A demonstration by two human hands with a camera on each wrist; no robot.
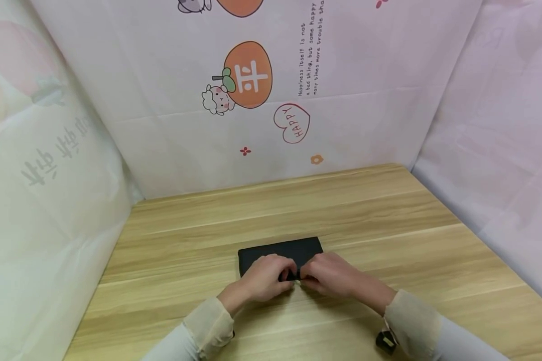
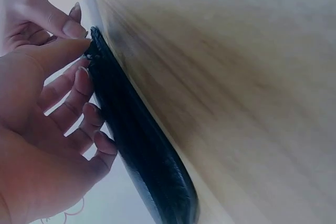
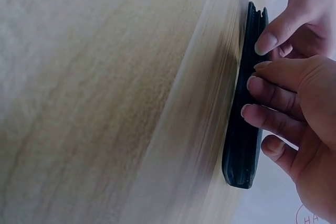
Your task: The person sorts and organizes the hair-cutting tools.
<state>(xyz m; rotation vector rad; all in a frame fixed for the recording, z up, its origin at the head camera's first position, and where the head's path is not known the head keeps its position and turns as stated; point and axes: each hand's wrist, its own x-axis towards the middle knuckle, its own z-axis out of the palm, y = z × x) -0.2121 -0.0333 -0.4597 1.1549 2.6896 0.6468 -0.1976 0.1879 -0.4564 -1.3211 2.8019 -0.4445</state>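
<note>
A flat, rectangular black zip case (image 1: 277, 249) lies on the wooden table, its long near edge facing the person. My left hand (image 1: 267, 277) pinches this edge near its middle, thumb toward the person and fingers curled. Close beside it, my right hand (image 1: 328, 273) pinches the same edge, with the two hands' fingertips almost meeting. The right wrist view shows a seam along the side of the case (image 3: 240, 153) and a narrow gap at its far end. What exactly lies between the right fingertips is hidden.
The wood-grain table (image 1: 185, 240) is enclosed by white printed cloth (image 1: 162, 145) at the back and both sides. A small black device (image 1: 385, 342) is at the right cuff. Pale sleeves (image 1: 415, 321) reach in from the near edge.
</note>
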